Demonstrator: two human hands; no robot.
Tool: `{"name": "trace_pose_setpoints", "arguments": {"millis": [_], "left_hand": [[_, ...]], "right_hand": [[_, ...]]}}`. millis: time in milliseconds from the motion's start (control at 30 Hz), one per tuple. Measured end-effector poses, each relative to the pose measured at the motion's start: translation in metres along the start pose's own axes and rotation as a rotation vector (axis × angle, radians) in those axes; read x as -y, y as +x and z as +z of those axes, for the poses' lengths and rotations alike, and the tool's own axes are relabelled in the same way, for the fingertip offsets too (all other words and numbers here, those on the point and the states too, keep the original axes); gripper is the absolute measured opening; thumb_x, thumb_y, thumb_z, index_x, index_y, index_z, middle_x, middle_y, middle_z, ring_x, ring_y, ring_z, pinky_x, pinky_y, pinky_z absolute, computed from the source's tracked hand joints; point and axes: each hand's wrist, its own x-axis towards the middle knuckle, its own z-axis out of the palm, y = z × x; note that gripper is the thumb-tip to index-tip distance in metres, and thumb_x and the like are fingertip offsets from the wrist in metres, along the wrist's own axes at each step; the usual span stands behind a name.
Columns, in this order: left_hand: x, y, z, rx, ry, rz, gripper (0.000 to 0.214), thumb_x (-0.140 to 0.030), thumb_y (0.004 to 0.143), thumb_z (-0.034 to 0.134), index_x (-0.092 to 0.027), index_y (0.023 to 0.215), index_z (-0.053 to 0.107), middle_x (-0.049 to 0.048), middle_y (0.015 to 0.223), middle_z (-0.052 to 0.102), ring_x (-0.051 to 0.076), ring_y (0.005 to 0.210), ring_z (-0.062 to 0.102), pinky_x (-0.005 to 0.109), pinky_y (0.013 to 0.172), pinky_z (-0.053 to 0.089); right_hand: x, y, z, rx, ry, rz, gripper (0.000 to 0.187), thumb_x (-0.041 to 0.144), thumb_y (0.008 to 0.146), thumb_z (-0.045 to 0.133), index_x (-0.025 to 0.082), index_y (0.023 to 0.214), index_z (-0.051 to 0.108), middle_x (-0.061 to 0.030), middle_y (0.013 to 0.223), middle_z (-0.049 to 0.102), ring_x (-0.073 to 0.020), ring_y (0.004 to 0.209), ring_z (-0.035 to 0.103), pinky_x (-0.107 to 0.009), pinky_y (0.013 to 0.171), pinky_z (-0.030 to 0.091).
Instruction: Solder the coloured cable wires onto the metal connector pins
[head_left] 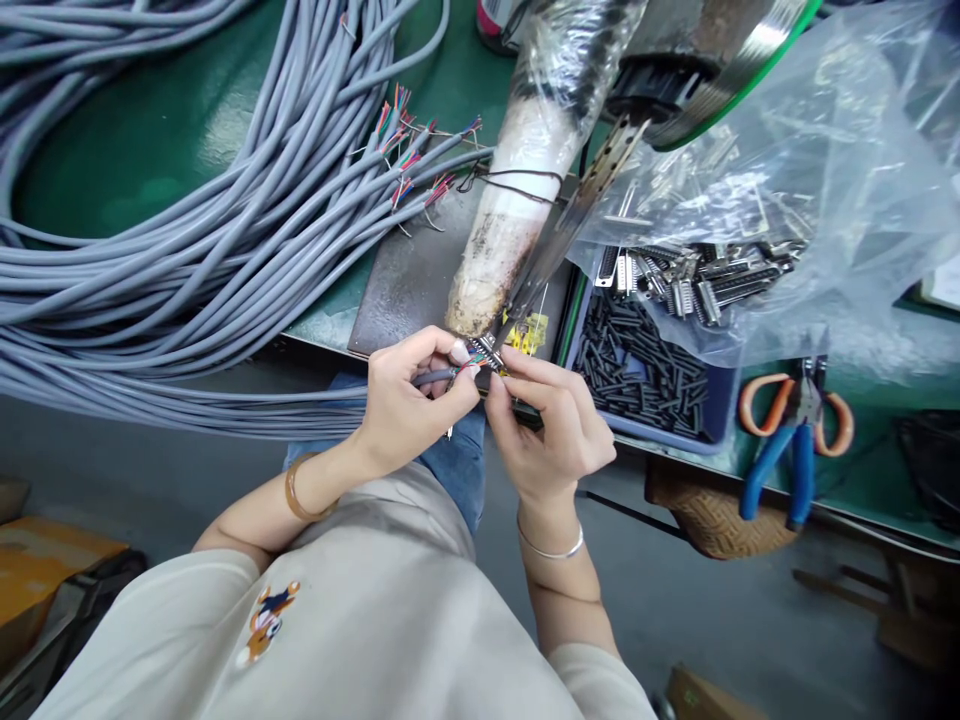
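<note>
My left hand [420, 400] is closed around the end of a grey cable [431, 378], its thin coloured wires [476, 360] fanning out past the fingertips. Those wires meet a small metal multi-pin connector [487, 350] at the bench edge. From the other side, my right hand [551, 425] pinches at the connector with thumb and fingers, which partly hide it. Just above the connector, the lower end of a soldering iron with a perforated metal sleeve [600, 175] slants down. Whether its tip touches the connector I cannot tell.
A plastic-wrapped white tube [517, 190] hangs close over the hands. A solder spool [750, 75] is above right. Many grey cables [247, 230] cover the left. A blue tray [720, 400] holds black sleeves, with connectors [697, 280] above. Two pliers [806, 410] lie right.
</note>
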Motion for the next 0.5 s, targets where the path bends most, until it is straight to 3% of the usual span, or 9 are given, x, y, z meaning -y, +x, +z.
{"name": "trace_pose_setpoints", "arguments": {"millis": [200, 400, 500], "left_hand": [[-0.0033, 0.0012, -0.0076, 0.065, -0.136, -0.165, 0.013, -0.019, 0.072, 0.081, -0.016, 0.074, 0.069, 0.0022, 0.073, 0.074, 0.008, 0.060, 0.064, 0.016, 0.054, 0.052], [-0.0018, -0.0014, -0.0075, 0.041, -0.109, -0.164, 0.013, -0.020, 0.072, 0.078, -0.017, 0.072, 0.066, -0.0008, 0.065, 0.067, 0.007, 0.052, 0.055, 0.015, 0.046, 0.043], [-0.0015, -0.0022, -0.0058, 0.032, -0.099, -0.144, 0.011, -0.019, 0.072, 0.075, -0.017, 0.071, 0.064, -0.0018, 0.063, 0.064, 0.006, 0.051, 0.052, 0.016, 0.045, 0.041]], "right_hand": [[0.0026, 0.0001, -0.0017, -0.014, 0.083, 0.124, 0.018, 0.010, 0.087, 0.077, 0.023, 0.092, 0.066, -0.0004, 0.096, 0.082, -0.0159, 0.086, 0.079, -0.028, 0.078, 0.064], [0.0081, -0.0032, -0.0015, 0.001, 0.057, 0.124, 0.016, 0.011, 0.089, 0.075, 0.024, 0.094, 0.067, -0.0010, 0.099, 0.082, -0.0163, 0.089, 0.079, -0.029, 0.078, 0.064], [0.0060, -0.0040, -0.0021, -0.064, 0.140, 0.213, 0.012, 0.014, 0.094, 0.069, 0.024, 0.100, 0.069, 0.0003, 0.094, 0.081, -0.0152, 0.076, 0.078, -0.026, 0.062, 0.062]]}}
